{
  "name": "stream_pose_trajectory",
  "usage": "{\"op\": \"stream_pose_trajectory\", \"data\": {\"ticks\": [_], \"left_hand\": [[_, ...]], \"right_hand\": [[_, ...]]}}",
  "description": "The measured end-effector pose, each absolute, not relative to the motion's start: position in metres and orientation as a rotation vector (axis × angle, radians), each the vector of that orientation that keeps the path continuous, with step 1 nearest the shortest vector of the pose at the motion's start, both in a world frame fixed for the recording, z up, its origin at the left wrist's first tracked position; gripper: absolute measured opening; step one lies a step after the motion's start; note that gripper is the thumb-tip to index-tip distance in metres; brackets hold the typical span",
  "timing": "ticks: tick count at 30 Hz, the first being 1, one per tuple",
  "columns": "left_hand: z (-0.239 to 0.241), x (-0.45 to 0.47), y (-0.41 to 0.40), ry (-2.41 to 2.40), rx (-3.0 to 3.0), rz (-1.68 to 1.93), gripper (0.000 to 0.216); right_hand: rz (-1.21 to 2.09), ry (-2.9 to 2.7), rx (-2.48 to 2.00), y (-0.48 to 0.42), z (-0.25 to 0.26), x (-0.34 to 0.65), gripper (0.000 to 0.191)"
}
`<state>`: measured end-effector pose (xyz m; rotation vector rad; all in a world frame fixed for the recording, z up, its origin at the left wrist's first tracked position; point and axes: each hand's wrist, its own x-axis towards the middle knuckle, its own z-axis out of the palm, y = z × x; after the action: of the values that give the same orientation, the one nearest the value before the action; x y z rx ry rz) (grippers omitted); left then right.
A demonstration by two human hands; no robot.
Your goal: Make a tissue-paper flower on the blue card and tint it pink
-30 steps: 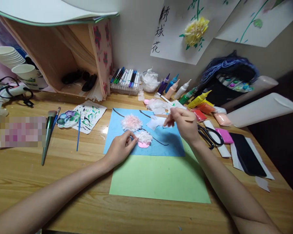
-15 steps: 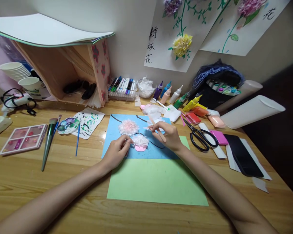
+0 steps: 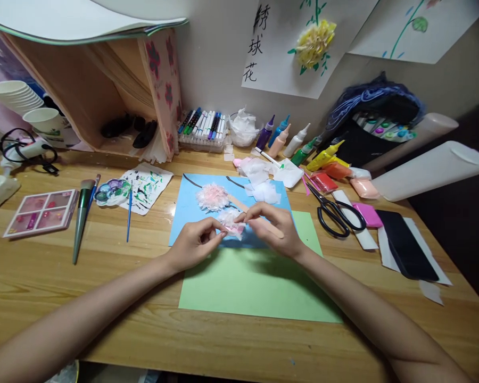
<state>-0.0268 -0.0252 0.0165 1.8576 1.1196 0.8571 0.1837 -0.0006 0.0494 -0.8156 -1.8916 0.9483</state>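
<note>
Here, on the blue paper (image 3: 191, 213) just below the finished pink flower (image 3: 213, 196), both hands meet at a half-made tissue flower (image 3: 232, 222), the left hand (image 3: 193, 246) pinching its left edge, the right hand (image 3: 272, 231) closed around a wooden stick (image 3: 259, 219) slanting from upper left to lower right.

My left forearm comes in from seven o'clock and my right from five, converging toward the centre. My left hand (image 3: 195, 243) lies knuckles up, fingers curled, thumb and forefinger pinched together with their tips pointing to three o'clock. My right hand (image 3: 272, 229) sits just beside it at three o'clock, wrist bent, fingers curled inward, thumb and forefinger tips pinched and aimed at nine o'clock. The fingertips of both hands nearly meet.
</note>
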Motion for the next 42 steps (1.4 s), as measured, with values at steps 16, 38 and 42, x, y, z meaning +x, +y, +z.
{"op": "stream_pose_trajectory", "data": {"ticks": [16,38,42], "left_hand": [[0.014,-0.021,-0.022,1.494,1.874,0.775,0.016],[0.013,-0.019,-0.020,1.527,1.918,0.735,0.013],[0.012,-0.020,-0.020,1.522,1.917,0.748,0.011]], "right_hand": [[0.591,-2.280,-0.574,-0.003,0.036,0.180,0.048],[0.660,-2.147,-0.697,-0.001,0.040,0.172,0.050],[0.685,-2.154,-0.716,0.000,0.039,0.172,0.051]]}}
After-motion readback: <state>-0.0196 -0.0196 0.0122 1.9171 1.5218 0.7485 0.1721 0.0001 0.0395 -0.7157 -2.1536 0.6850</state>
